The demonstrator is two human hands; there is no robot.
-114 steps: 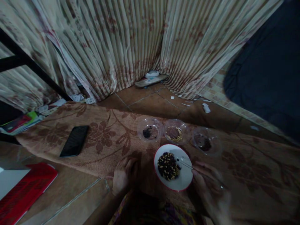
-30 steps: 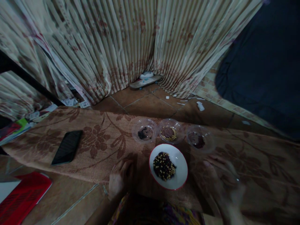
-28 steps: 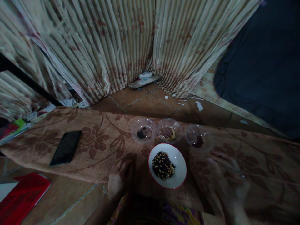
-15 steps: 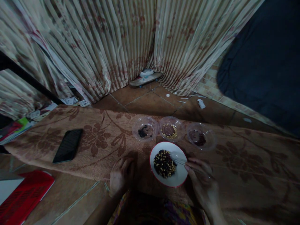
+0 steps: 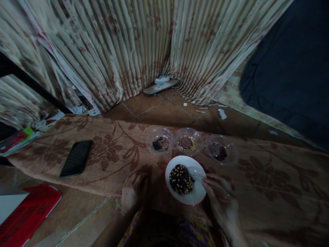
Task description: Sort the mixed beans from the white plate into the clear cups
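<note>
A white plate [image 5: 197,195] with a red rim holds a heap of mixed dark and pale beans [image 5: 181,179]. Behind it stand three clear bowls: the left bowl [image 5: 159,141] with black beans, the middle bowl [image 5: 188,141] with pale beans, the right bowl [image 5: 222,150] with dark reddish beans. My right hand [image 5: 219,202] is closed on thin tweezers [image 5: 199,177], whose tips reach into the bean heap. My left hand [image 5: 133,193] rests on the floral cloth [image 5: 108,154] left of the plate, fingers curled and holding nothing.
A black phone [image 5: 76,158] lies on the cloth at the left. A red flat object [image 5: 28,212] sits on the tiled floor at bottom left. Striped curtains [image 5: 128,51] hang behind, with a sandal [image 5: 160,85] at their foot. A dark cloth [image 5: 290,68] fills the right.
My right hand was out to the right near the right bowl a second ago. It has come back to the plate, and the tweezers' tips are now in the bean heap. My left hand stayed put.
</note>
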